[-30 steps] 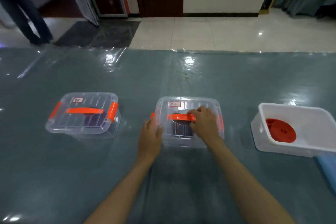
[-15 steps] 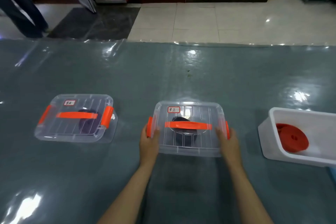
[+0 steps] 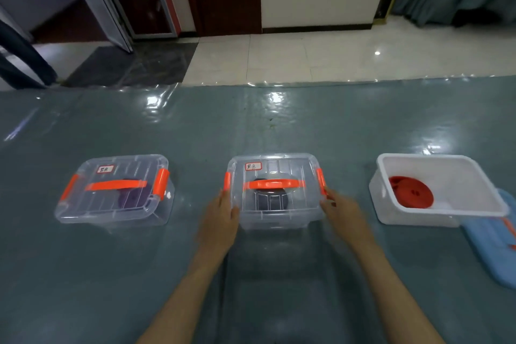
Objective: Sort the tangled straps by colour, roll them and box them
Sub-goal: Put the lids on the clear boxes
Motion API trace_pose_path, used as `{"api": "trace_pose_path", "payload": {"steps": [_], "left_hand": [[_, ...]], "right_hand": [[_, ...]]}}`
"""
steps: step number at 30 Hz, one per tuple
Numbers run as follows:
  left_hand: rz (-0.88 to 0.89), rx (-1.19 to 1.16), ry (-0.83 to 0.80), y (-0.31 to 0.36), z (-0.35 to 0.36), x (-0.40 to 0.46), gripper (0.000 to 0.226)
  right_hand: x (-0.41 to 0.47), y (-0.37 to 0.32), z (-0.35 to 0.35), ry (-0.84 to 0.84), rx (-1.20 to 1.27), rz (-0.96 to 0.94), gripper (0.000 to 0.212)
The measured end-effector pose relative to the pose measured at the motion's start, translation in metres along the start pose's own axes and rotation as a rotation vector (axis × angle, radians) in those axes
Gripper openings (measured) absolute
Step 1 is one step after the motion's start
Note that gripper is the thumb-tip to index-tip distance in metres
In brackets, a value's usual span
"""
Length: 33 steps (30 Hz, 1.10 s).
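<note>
Hands on the middle box (image 3: 275,204), one per short end. My left hand (image 3: 220,222) lies flat against its left wall, fingers straight, just under the orange latch (image 3: 227,180). My right hand (image 3: 342,208) is at the right wall, fingertips by the other latch (image 3: 321,180); motion blur, but it looks open, not gripping. Box is thin clear plastic, lidded, with a black strap roll (image 3: 268,200) inside: I judge it light, slightly flexy, smooth-sided, so it may slip if squeezed. Better holds: the rim under the latches, or the orange lid handle (image 3: 273,184). Left box (image 3: 111,198), also lidded, sits well apart from my left hand. White open bin (image 3: 474,204) holding the red roll (image 3: 410,191) is near my right hand.
</note>
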<state>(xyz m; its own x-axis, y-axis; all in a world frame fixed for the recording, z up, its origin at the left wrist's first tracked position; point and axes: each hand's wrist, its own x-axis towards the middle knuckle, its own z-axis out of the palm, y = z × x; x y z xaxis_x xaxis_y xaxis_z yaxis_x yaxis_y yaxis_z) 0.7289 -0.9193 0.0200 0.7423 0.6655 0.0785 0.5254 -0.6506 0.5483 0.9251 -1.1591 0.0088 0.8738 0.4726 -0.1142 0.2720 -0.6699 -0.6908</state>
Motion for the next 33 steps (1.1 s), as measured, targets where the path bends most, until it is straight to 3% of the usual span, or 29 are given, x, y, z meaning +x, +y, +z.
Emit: {"api": "trace_pose_path", "payload": {"steps": [4, 10, 14, 16, 22, 26, 30, 33], "left_hand": [[0.204, 0.265, 0.029, 0.006, -0.003, -0.062, 0.027], [0.316, 0.298, -0.266, 0.062, 0.04, -0.119, 0.034], [0.417, 0.341, -0.377, 0.12, 0.069, -0.117, 0.028], [0.497, 0.387, -0.341, 0.152, 0.086, -0.111, 0.031], [0.44, 0.377, -0.314, 0.246, 0.153, -0.083, 0.028], [0.375, 0.349, -0.296, 0.298, 0.195, -0.069, 0.055], [0.339, 0.301, -0.296, 0.325, 0.231, -0.068, 0.08], [0.283, 0.231, -0.268, 0.327, 0.245, -0.078, 0.092]], "right_hand": [[-0.068, 0.045, -0.007, 0.033, -0.18, -0.014, 0.019], [-0.146, 0.121, -0.031, -0.043, -0.397, 0.216, 0.025], [-0.155, 0.161, -0.066, -0.036, -0.41, 0.313, 0.022], [-0.149, 0.179, -0.087, -0.03, -0.411, 0.335, 0.025], [-0.113, 0.245, -0.155, -0.019, -0.283, 0.348, 0.025], [-0.085, 0.294, -0.199, -0.014, -0.184, 0.353, 0.027], [-0.055, 0.338, -0.237, 0.153, -0.071, 0.453, 0.062], [-0.035, 0.369, -0.256, 0.196, -0.15, 0.544, 0.064]]}}
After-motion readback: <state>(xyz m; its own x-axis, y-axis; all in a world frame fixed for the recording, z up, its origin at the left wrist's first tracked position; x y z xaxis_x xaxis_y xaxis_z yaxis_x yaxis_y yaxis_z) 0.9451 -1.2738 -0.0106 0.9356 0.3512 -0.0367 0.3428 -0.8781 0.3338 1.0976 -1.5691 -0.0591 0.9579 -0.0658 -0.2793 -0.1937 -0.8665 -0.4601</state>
